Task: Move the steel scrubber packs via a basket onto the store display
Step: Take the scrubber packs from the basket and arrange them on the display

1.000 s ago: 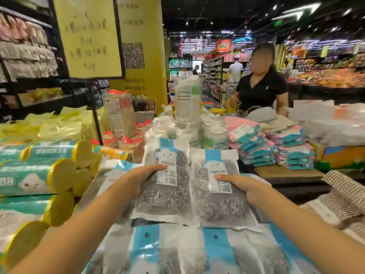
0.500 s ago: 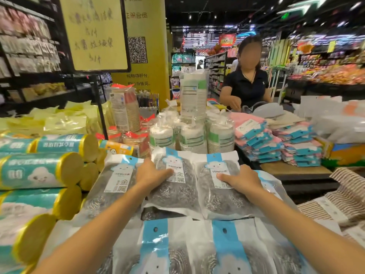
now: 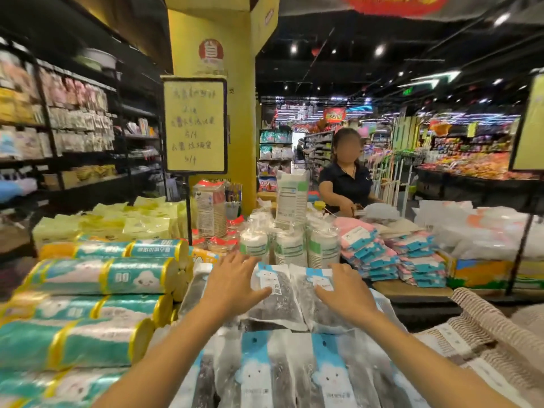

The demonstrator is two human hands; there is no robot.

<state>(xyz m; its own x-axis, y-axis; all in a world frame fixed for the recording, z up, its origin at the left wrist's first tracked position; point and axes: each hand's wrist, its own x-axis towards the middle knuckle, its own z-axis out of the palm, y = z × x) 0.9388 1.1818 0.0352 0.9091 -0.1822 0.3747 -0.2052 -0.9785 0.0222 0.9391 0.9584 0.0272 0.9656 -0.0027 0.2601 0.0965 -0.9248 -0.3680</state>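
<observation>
A supermarket aisle runs back under dark ceiling lights, with a yellow pillar [image 3: 212,33] and a handwritten yellow sign [image 3: 195,125] standing over a crowded display bench [image 3: 412,291]. On the bench, two steel scrubber packs [image 3: 276,298] lie flat side by side, blue headers pointing away. They overlap a nearer row of packs [image 3: 256,369] of the same kind at the bottom edge.

The left hand [image 3: 232,285] is spread wide with straight fingers over the left pack's outer edge, its thumb across the white label. The right hand [image 3: 346,293] is likewise released and flat over the right pack, fingertips near its header. Neither hand grasps anything. The blur makes it hard to say whether the palms press down or only hover just above.

Teal rolls [image 3: 88,275] with yellow ends are stacked to the left. White cup stacks [image 3: 290,248] stand just beyond the packs, and pink-and-blue cloth bundles [image 3: 382,254] sit to the right. A person in a dark shirt [image 3: 344,184] stands behind the bench.
</observation>
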